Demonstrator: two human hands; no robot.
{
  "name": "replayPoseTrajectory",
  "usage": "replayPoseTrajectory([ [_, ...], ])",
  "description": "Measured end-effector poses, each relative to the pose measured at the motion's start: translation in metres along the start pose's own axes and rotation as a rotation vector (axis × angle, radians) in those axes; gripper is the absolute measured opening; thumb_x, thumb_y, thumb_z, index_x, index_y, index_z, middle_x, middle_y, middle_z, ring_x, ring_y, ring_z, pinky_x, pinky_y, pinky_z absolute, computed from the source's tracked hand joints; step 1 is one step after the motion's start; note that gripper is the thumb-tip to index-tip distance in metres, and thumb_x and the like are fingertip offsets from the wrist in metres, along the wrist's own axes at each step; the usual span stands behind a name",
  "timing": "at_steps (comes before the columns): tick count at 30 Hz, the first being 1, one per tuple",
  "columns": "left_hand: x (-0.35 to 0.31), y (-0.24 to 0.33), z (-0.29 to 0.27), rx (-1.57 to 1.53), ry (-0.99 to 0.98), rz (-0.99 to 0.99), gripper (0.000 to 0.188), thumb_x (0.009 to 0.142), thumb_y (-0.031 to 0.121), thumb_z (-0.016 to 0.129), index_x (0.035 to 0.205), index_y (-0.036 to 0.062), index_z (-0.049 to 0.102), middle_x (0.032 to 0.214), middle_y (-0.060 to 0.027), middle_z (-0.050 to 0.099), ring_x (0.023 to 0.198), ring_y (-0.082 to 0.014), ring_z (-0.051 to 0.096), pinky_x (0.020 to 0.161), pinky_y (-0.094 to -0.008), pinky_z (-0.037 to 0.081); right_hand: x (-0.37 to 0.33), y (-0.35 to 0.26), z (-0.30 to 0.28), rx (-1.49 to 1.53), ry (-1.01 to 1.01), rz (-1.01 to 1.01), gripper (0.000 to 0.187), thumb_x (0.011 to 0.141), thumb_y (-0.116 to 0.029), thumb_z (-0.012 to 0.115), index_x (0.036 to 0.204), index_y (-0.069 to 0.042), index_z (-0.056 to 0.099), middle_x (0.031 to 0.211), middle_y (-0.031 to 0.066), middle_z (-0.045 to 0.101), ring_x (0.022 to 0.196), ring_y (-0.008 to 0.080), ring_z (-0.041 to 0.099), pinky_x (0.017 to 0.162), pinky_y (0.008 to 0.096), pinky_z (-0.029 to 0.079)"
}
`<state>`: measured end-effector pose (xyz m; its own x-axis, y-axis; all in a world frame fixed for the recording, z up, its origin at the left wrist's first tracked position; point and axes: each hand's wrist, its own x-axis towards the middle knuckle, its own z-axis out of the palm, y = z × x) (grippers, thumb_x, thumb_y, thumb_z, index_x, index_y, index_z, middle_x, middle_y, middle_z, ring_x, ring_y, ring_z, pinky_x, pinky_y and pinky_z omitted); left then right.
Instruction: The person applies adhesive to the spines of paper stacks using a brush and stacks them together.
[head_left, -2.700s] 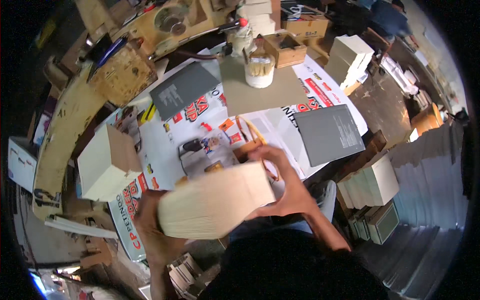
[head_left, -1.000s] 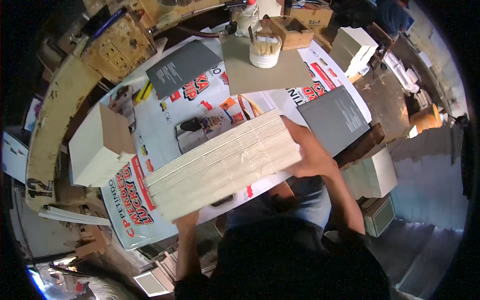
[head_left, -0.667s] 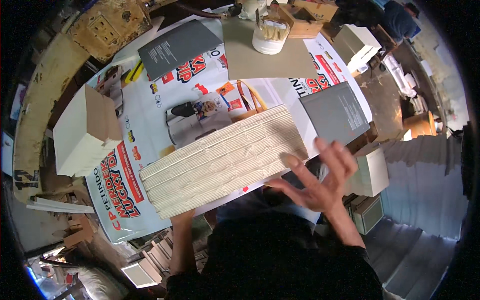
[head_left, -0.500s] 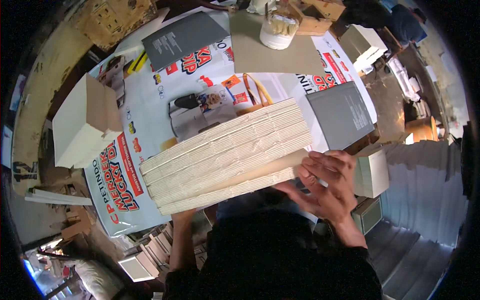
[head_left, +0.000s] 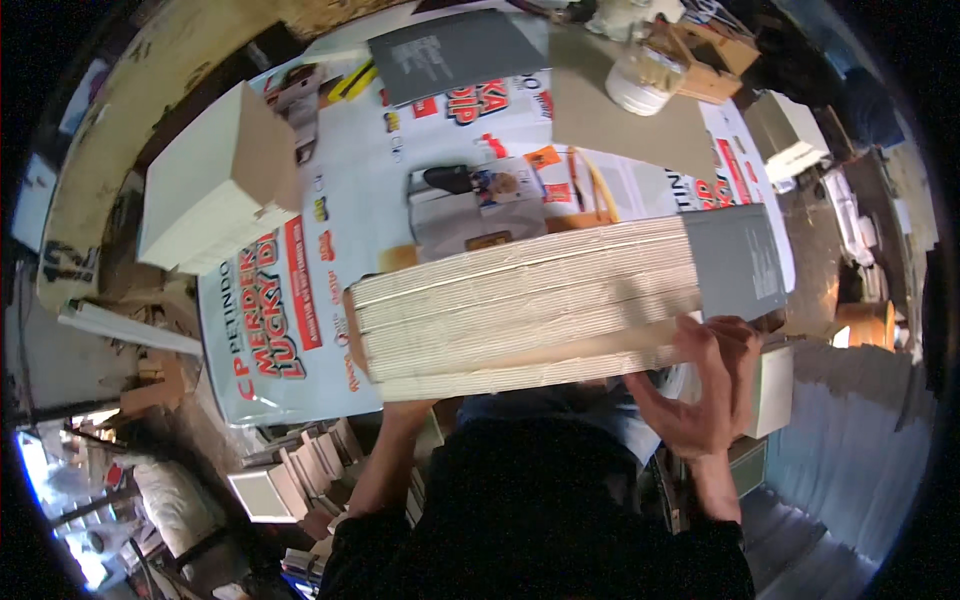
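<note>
A thick stack of sewn book blocks (head_left: 530, 300) is held up over the near side of the table, its ribbed, stitched spines facing me. A gap runs lengthwise near its lower edge, parting a thin section (head_left: 520, 376) from the rest. My left hand (head_left: 353, 335) grips the left end; its fingers wrap that edge, while the palm is hidden below. At the right end, my right hand (head_left: 705, 385) has its bent fingers at the gap and its thumb lower down, closed on the thin section's corner.
A large paper block (head_left: 215, 185) stands at the left on the banner-covered table (head_left: 350, 200). Dark grey covers lie at the back (head_left: 455, 55) and right (head_left: 735, 260). A white tub (head_left: 640, 80) sits on brown board (head_left: 620, 110) beside a wooden box (head_left: 710, 60). More book blocks (head_left: 275, 490) are stacked below left.
The stack has shifted right in view and tilts less, its right end lower. Both hands have moved with it. My left fingers now show at its left edge. The whole view has turned somewhat.
</note>
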<state>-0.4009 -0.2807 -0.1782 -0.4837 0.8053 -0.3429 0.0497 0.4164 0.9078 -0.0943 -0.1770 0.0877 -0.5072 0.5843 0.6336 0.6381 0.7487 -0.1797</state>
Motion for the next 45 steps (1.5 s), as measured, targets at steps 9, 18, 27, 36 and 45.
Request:
replayPoseTrajectory([
  [9, -0.008, -0.005, -0.017, -0.002, 0.032, -0.020, 0.086, 0.065, 0.021, 0.087, 0.137, 0.0027, 0.045, 0.130, -0.0161, 0.054, 0.110, -0.0293, 0.061, 0.087, -0.0430, 0.054, -0.001, -0.003, -0.001, -0.020, 0.037, -0.052, 0.053, 0.054, -0.015, 0.088, 0.103, 0.000, 0.072, 0.095, 0.0115, 0.058, 0.080, 0.0243, 0.054, 0.072, 0.0401, 0.048],
  [18, -0.005, -0.001, -0.002, -0.003, 0.000, -0.002, 0.084, 0.066, 0.022, 0.087, 0.137, 0.0026, 0.046, 0.130, -0.0162, 0.054, 0.111, -0.0290, 0.060, 0.088, -0.0427, 0.054, 0.004, 0.003, 0.006, 0.148, 0.052, -0.093, 0.051, 0.060, -0.014, 0.090, 0.105, -0.005, 0.067, 0.109, 0.0116, 0.064, 0.091, 0.0292, 0.065, 0.083, 0.0499, 0.051],
  [27, -0.005, 0.002, 0.006, -0.006, 0.011, 0.017, 0.082, 0.068, 0.022, 0.086, 0.136, 0.0025, 0.046, 0.130, -0.0162, 0.054, 0.111, -0.0287, 0.060, 0.089, -0.0423, 0.053, 0.036, -0.053, 0.003, -0.083, -0.325, 0.001, 0.058, 0.076, -0.035, 0.077, 0.120, 0.001, 0.063, 0.119, 0.0171, 0.055, 0.108, 0.0359, 0.054, 0.088, 0.0509, 0.045],
  [36, -0.010, 0.003, -0.009, -0.006, 0.062, 0.012, 0.080, 0.069, 0.023, 0.085, 0.136, 0.0024, 0.047, 0.131, -0.0162, 0.054, 0.112, -0.0284, 0.060, 0.089, -0.0420, 0.053, 0.017, -0.085, 0.047, -0.002, -0.240, -0.129, 0.058, 0.087, -0.039, 0.066, 0.141, -0.026, 0.049, 0.142, 0.0169, 0.041, 0.129, 0.0341, 0.040, 0.105, 0.0577, 0.037],
  [45, -0.014, 0.005, -0.009, -0.016, 0.057, 0.003, 0.078, 0.071, 0.023, 0.084, 0.136, 0.0023, 0.048, 0.131, -0.0162, 0.055, 0.113, -0.0281, 0.060, 0.090, -0.0416, 0.052, 0.032, -0.046, -0.002, 0.022, -0.170, -0.408, 0.053, 0.086, -0.052, 0.066, 0.128, -0.019, 0.062, 0.126, 0.0089, 0.064, 0.120, 0.0304, 0.058, 0.106, 0.0513, 0.038],
])
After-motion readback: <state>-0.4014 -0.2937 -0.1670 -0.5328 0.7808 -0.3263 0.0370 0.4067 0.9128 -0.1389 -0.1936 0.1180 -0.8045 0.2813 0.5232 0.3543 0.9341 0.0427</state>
